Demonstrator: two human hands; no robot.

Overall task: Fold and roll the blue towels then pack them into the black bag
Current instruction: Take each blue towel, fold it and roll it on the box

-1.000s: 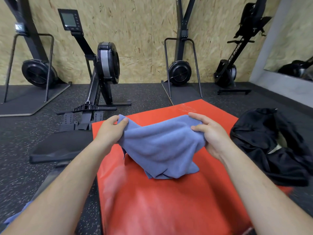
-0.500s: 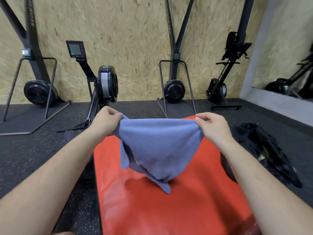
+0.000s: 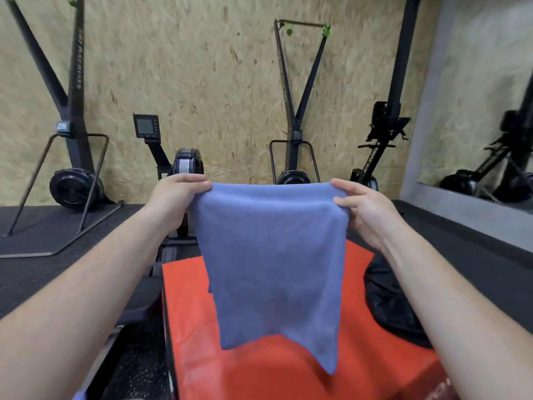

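The left hand (image 3: 176,197) and right hand (image 3: 363,209) each pinch a top corner of the blue towel (image 3: 274,255), hanging above the red box (image 3: 259,370). Lowering it flat, edges aligned, should help folding; the black bag (image 3: 386,307) waits right.

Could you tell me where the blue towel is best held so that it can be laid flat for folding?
Probably as it is held now: the left hand and right hand each pinch a top corner of the blue towel from the outer side. The top edge is stretched taut and the cloth hangs freely above the red mat.
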